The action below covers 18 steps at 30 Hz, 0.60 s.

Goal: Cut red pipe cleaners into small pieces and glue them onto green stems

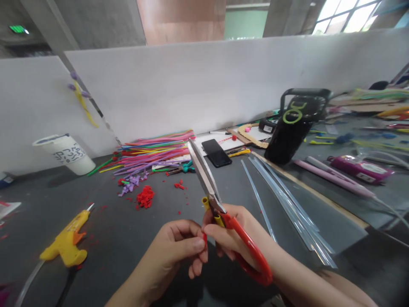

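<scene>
Red-handled scissors [207, 177] point up and away, their blades nearly closed, resting in my right hand [234, 228]. A yellow tube-like piece [205, 203] shows beside the blades, partly hidden by the scissors and fingers. My left hand [182, 245] pinches a small red piece [205, 239] between thumb and finger, close against my right fingertips. Whether the right fingers also touch that red piece I cannot tell. Beyond the hands lie a pile of red bits [145, 197] and a heap of purple bits [132, 184].
A yellow glue gun [67, 241] lies at left, near a white cup [68, 155]. Colourful pipe cleaners [153, 151] are stacked by the white partition [179, 89]. A phone [216, 153], black bottle [289, 132], clear glue sticks [284, 200] and pink straightener [334, 177] occupy the right.
</scene>
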Motion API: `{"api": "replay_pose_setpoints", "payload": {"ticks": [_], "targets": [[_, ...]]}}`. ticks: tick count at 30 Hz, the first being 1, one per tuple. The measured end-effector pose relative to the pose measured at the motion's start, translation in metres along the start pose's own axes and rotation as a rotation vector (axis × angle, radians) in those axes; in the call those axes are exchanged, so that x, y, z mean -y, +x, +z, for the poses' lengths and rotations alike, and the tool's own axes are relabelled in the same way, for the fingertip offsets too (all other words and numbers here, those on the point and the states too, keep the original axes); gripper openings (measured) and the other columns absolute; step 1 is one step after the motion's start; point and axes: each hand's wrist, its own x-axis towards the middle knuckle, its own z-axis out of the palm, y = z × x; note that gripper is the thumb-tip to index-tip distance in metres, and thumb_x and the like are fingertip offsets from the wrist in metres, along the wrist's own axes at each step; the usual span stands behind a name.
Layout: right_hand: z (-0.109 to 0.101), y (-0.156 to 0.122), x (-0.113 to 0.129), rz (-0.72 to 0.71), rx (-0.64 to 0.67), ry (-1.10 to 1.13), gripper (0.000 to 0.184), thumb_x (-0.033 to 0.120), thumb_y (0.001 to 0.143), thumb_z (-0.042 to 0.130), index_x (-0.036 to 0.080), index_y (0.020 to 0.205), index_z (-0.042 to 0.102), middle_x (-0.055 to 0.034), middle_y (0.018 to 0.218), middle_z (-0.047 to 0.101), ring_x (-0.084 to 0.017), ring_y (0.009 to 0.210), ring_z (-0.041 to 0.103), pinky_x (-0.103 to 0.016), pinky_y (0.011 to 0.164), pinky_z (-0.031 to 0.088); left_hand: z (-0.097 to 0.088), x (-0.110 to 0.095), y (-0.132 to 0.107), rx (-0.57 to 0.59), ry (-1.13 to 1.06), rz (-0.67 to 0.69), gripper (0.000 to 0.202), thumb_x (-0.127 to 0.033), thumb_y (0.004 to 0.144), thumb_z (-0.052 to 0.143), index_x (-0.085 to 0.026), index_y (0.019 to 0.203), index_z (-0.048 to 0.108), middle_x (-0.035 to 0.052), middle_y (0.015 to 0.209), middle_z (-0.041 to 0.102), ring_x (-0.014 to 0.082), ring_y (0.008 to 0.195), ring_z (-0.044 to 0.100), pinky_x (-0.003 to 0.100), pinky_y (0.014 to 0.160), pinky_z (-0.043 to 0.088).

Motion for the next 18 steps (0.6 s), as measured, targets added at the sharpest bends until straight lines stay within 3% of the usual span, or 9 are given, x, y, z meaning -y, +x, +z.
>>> {"api": "replay_pose_setpoints", "payload": {"ticks": [4, 8, 11, 18], "targets": [[0.001, 0.002, -0.002, 0.018, 0.018, 0.014, 0.005, 0.021, 0.067, 0.050, 0.018, 0.063, 0.048, 0.0092, 0.038, 0.042, -0.005, 0.031, 0.035, -0.014, 0.032, 0.026, 0.002, -0.001, 0.001, -0.034, 0.039, 0.001, 0.014, -0.024, 0.066, 0.067, -0.013, 0.063, 0.061, 0.0013, 0.053, 0.062, 0.0053, 0.038, 0.050, 0.015, 0.037, 0.035], [0.001, 0.004, -0.006, -0.032, -0.018, -0.010, 0.005, 0.015, 0.065, 0.049, 0.018, 0.062, 0.047, 0.0076, 0.047, 0.047, -0.004, 0.035, 0.036, -0.014, 0.034, 0.026, 0.008, -0.005, 0.002, -0.195, 0.105, 0.079, 0.014, -0.024, 0.061, 0.069, -0.013, 0.064, 0.061, 0.0006, 0.052, 0.061, 0.0080, 0.041, 0.052, 0.017, 0.040, 0.038], [0.002, 0.005, -0.009, -0.073, -0.042, -0.022, 0.010, 0.008, 0.061, 0.047, 0.017, 0.059, 0.045, 0.0083, 0.048, 0.043, -0.003, 0.039, 0.034, -0.014, 0.037, 0.026, 0.012, -0.007, 0.001, -0.280, 0.186, 0.102, 0.012, -0.022, 0.058, 0.069, -0.013, 0.061, 0.062, -0.0011, 0.049, 0.058, 0.0083, 0.040, 0.051, 0.018, 0.040, 0.038], [0.003, 0.007, -0.013, -0.133, -0.048, -0.051, 0.010, 0.007, 0.061, 0.048, 0.017, 0.059, 0.046, 0.0070, 0.051, 0.043, -0.006, 0.047, 0.037, -0.015, 0.043, 0.028, 0.013, -0.004, 0.001, -0.270, 0.321, 0.128, 0.010, -0.021, 0.058, 0.067, -0.012, 0.060, 0.062, -0.0015, 0.050, 0.056, 0.0088, 0.040, 0.050, 0.020, 0.040, 0.038]]}}
